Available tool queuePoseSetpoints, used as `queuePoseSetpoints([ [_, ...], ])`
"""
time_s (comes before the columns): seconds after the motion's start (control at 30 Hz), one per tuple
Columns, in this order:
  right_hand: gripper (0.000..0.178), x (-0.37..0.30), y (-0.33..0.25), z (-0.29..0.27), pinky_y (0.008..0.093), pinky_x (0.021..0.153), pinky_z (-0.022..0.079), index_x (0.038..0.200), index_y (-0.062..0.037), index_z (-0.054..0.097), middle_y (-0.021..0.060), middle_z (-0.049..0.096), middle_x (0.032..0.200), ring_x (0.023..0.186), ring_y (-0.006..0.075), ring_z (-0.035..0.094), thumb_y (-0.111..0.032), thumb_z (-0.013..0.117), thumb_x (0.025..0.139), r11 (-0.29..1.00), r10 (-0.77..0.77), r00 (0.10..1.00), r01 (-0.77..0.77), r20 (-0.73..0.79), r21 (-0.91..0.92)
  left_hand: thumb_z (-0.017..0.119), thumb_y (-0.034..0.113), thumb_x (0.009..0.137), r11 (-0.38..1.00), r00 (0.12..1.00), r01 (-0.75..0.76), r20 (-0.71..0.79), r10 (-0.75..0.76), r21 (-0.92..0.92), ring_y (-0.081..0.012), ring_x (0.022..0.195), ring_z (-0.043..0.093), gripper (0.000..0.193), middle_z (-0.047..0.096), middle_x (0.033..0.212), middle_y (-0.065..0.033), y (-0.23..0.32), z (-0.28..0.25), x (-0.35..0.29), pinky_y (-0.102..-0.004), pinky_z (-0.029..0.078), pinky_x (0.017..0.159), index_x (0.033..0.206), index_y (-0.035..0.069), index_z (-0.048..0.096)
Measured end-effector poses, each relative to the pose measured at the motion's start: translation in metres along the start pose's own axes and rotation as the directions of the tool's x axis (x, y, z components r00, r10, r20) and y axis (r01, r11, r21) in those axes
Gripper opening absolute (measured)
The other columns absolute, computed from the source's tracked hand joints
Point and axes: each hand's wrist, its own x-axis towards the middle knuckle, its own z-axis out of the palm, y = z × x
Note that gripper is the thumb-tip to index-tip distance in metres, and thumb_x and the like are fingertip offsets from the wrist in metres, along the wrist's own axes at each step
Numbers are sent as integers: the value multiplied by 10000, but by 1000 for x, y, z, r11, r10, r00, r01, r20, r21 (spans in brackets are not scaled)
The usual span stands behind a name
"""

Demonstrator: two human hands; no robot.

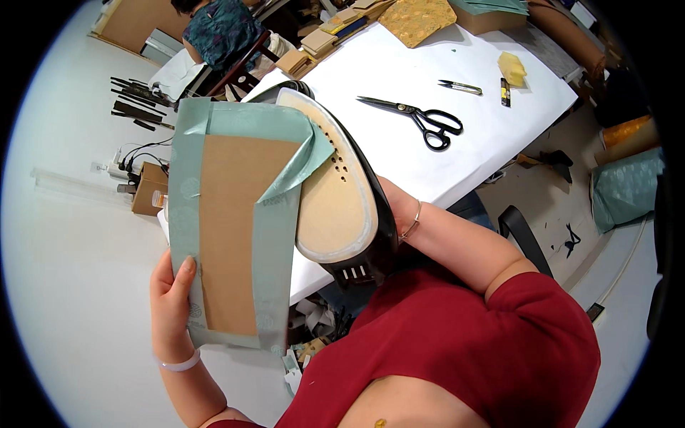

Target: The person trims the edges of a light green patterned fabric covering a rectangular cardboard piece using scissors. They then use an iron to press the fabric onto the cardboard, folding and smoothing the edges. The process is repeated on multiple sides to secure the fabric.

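Observation:
My left hand point(173, 289) pinches the edge of a brown board point(228, 228) wrapped round its borders in pale green patterned fabric point(275, 278). The board is held up off the table, its bare brown middle showing. At the upper right corner a loose fabric flap point(303, 160) lifts away and overlaps the iron. My right hand point(397, 203) grips an iron point(339, 207) from behind, so most of its fingers are hidden. The iron's beige soleplate with steam holes is turned up toward me, right beside the board.
On the white table point(492, 135) lie black scissors point(421, 118), thread snips point(461, 87), a small cutter point(505, 93) and a crumpled yellow piece point(511, 68). A cork-patterned sheet point(417, 20) and stacked boards point(317, 43) line the far edge. Another person point(225, 36) sits beyond.

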Motion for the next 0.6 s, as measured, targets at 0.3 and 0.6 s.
queuePoseSetpoints([
  [0.3, 768, -21, -17, 21, 357, 1025, 491, 1475, -96, 493, 114, 606, 1382, 1208, 203, 601, -674, 495, 969, 970, -220, 974, 213, -50, -116, 574, 103, 1023, 884, 961, -201, -89, 261, 421, -62, 714, 504, 171, 604, 805, 13, 34, 25, -22, -223, 426, 665, 1135, -23, 605],
  [0.6, 720, -4, -25, -12, 353, 1013, 501, 1475, -102, 494, 94, 622, 1364, 1201, 216, 615, -634, 497, 990, 963, -267, 963, 268, -43, 24, 579, 93, 1028, 720, 971, -125, -65, 229, 683, -70, 666, 434, 148, 558, 756, 22, 42, 35, -42, -224, 384, 605, 1129, -15, 596],
])
